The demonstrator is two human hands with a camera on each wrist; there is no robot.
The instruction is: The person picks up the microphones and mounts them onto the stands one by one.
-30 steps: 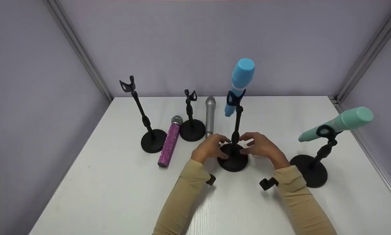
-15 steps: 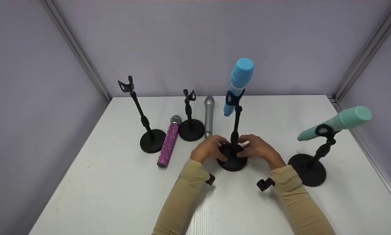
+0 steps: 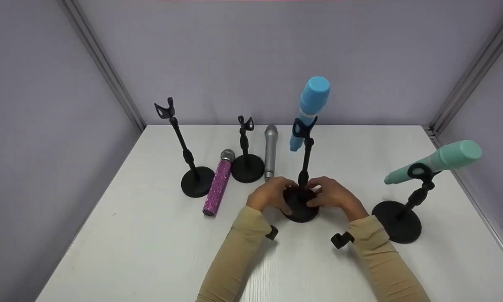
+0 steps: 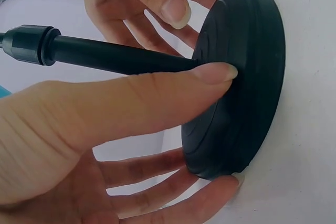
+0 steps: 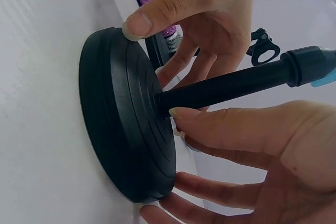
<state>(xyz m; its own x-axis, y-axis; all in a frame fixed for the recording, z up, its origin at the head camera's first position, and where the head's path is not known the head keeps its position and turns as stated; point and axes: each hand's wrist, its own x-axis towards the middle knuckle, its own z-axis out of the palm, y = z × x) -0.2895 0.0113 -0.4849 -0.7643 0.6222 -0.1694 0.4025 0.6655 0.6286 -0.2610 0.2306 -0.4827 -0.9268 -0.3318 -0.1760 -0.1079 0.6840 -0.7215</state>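
Note:
A black microphone stand with a round base stands in the middle of the table, a blue microphone tilted in its clip. My left hand grips the base from the left; in the left wrist view its thumb lies across the top of the base and its fingers reach round the rim. From the right, my right hand holds the same base. The right wrist view shows that thumb beside the pole and the fingers at the rim. Some fingertips are hidden behind the base.
Right of the hands, another stand bears a mint-green microphone. Two stands without microphones, a taller one and a shorter one, are at the left. A glittery pink microphone and a silver microphone lie nearby.
My right hand has come inward and closed in on the base. Both hands have shifted slightly toward me, and the stand has barely moved.

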